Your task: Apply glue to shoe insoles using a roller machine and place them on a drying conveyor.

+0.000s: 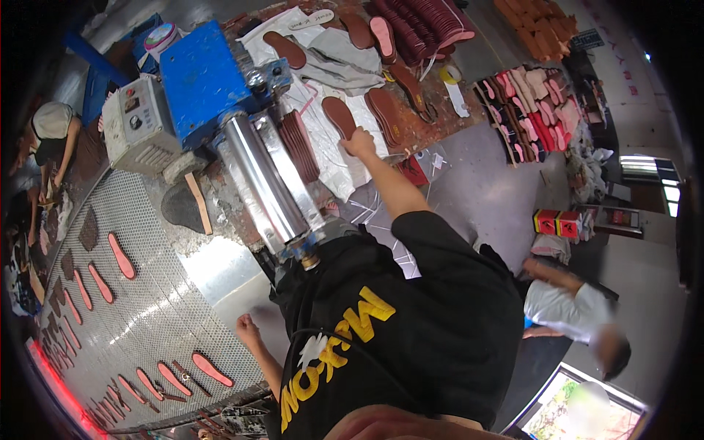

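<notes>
My right hand [358, 141] reaches across the workbench and grips the heel end of a brown insole [338, 117]. That insole lies over a white cloth [312, 103]. Close on its right is a stack of brown insoles [384, 114], and to its left stands a row of brown insoles [298, 147] beside the machine. My left hand [248, 327] hangs low at my side near the mesh conveyor [172, 293], its fingers curled in with nothing visible in them. The machine's shiny metal roller [265, 180] lies between my two hands.
A blue machine housing [202, 81] and grey control box [138, 121] stand left of the roller. Pink insoles [213, 368] ride on the conveyor. Maroon insoles [418, 29] are piled at the back. A rack of insoles [528, 110] stands right; a person [568, 301] is behind on the right.
</notes>
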`<state>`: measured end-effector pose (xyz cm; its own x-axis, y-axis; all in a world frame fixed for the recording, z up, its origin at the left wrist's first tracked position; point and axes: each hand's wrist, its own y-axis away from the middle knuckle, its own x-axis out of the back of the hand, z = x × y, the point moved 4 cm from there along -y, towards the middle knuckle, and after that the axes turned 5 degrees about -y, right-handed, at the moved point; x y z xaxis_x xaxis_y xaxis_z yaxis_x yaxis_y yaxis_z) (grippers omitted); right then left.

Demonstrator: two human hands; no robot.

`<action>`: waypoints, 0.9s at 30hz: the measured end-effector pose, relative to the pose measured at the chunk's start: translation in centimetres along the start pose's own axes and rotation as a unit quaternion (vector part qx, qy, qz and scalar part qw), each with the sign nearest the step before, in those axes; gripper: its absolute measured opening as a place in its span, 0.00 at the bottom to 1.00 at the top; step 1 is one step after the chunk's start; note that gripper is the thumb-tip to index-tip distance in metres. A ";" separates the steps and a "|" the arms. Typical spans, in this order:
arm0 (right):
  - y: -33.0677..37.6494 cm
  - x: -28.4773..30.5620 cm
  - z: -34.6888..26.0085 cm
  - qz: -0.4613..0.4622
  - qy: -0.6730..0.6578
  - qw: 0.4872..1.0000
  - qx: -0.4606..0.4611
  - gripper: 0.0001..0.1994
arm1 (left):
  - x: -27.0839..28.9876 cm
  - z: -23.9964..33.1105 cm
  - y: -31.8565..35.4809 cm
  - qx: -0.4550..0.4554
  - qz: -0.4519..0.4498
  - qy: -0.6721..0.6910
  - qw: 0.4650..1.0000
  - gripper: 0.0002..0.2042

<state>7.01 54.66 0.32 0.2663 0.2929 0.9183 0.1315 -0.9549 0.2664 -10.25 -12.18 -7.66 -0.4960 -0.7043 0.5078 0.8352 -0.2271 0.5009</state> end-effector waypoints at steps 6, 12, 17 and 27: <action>-2.3 -0.3 -0.1 -0.008 -0.038 0.999 -0.036 0.34 | -3.8 5.3 2.4 -0.007 -0.014 0.000 1.000 0.08; -5.8 3.5 4.3 0.017 -0.165 0.983 0.082 0.31 | -5.8 4.8 4.0 0.062 -0.038 0.013 0.997 0.04; -7.7 8.6 10.6 0.068 -0.231 0.969 0.061 0.34 | -7.3 4.5 6.0 0.148 -0.036 0.032 0.988 0.01; -9.0 6.3 11.8 -0.013 -0.007 0.994 -0.104 0.40 | -9.0 6.8 7.6 0.155 -0.033 0.031 0.987 0.01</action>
<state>18.77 65.66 0.24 0.2791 0.3160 0.9068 -0.0624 -0.9363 0.3455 -1.06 -2.98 -3.74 -0.5230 -0.7369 0.4284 0.6843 -0.0633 0.7264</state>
